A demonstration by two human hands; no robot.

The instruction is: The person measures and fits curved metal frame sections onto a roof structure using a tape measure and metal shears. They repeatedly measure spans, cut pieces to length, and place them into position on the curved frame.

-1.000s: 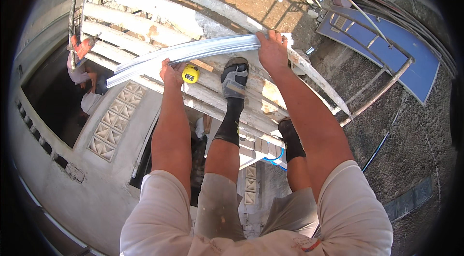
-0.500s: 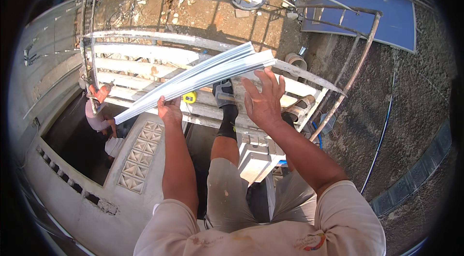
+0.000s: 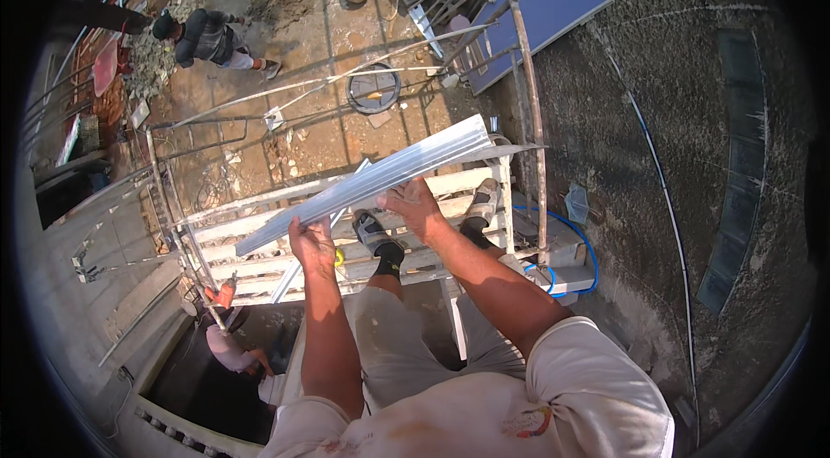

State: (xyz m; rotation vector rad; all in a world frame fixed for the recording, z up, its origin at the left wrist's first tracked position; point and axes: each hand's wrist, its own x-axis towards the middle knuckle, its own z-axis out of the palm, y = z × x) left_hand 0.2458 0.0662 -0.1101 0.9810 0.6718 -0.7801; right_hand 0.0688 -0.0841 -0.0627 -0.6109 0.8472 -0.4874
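Note:
A long ribbed silver metal profile (image 3: 380, 179) slants across in front of me above the scaffold platform. My left hand (image 3: 311, 246) is closed on its lower edge towards the left end. Farther right, my right hand (image 3: 416, 209) holds the same edge, with part of its grip hidden by the profile. A second, narrow metal strip (image 3: 285, 282) lies on the platform, passing beneath the held one. Partly covered by my left hand is a yellow tape measure (image 3: 339, 257). My sandalled feet stand on the white planks (image 3: 259, 264).
An orange power drill (image 3: 223, 292) rests by the platform's left rail. Below it, a person (image 3: 232, 351) bends in a dark pit. Another person (image 3: 210, 38) is in the yard at far left. Scaffold poles (image 3: 532, 95) surround the platform; a rough wall (image 3: 640, 198) rises at right.
My right hand has come from open and apart onto the profile. The metal lengths have separated: one stays in my hands, another lies on the planks. My view has shifted towards the yard.

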